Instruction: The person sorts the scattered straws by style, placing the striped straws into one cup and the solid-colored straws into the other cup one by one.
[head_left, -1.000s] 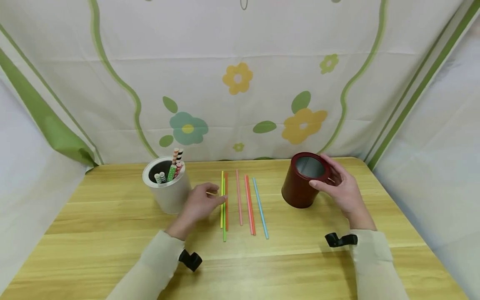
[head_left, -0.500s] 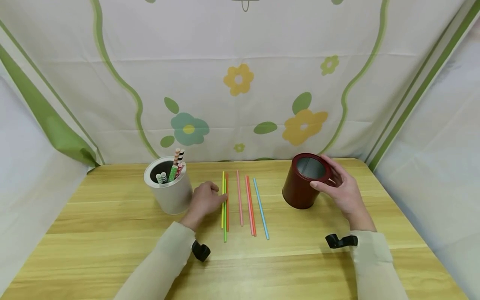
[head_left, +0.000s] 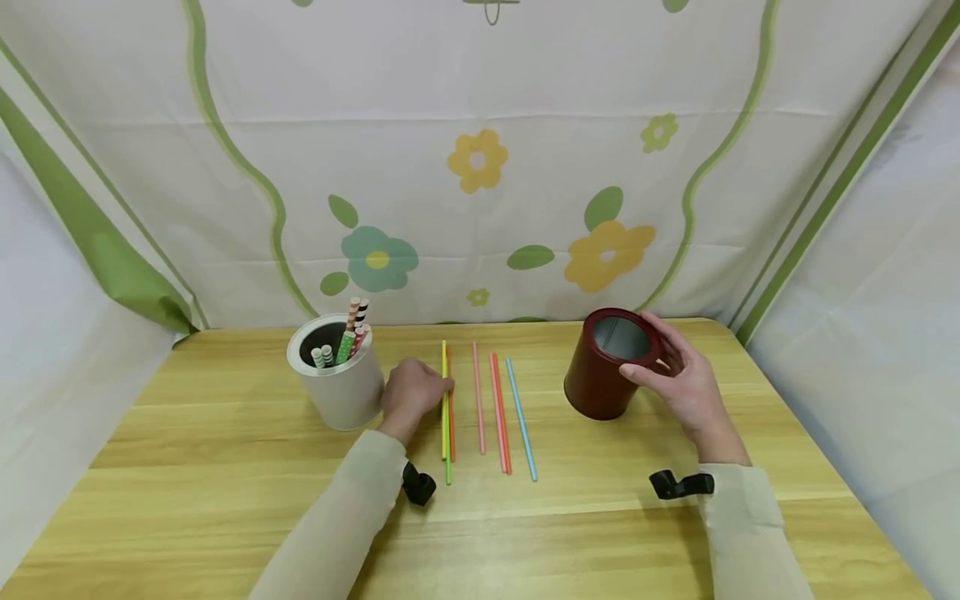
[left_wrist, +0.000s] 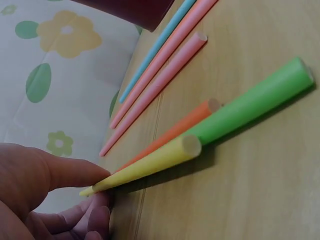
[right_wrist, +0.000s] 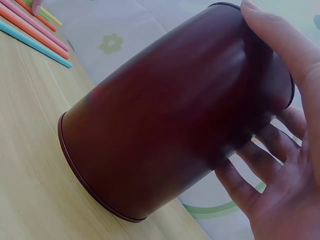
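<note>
In the head view my left hand (head_left: 415, 392) lies over the upper part of the left-hand group of straws. Its thumb and fingertips pinch the yellow straw (left_wrist: 150, 162) near its far end, as the left wrist view shows. Close beside that straw lie an orange straw (left_wrist: 182, 124) and a green straw (left_wrist: 255, 105), which sticks out nearest the camera. On the right, my right hand (head_left: 682, 383) grips a dark red cylindrical can (head_left: 600, 383), thumb at the rim and fingers round its far side. The can stands upright, open at the top, its grey inside visible.
Right of the left hand, pink straws (head_left: 478, 408), a red-orange straw (head_left: 504, 425) and a blue straw (head_left: 522, 421) lie on the wooden table (head_left: 495, 533). A white pot (head_left: 345, 396) holding several patterned straws (head_left: 346, 344) stands beside the left hand. A flowered curtain hangs behind.
My left hand has turned and moved slightly forward, its fingers closing onto the yellow straw, which has shifted slightly. The right hand and the can have stayed in place.
</note>
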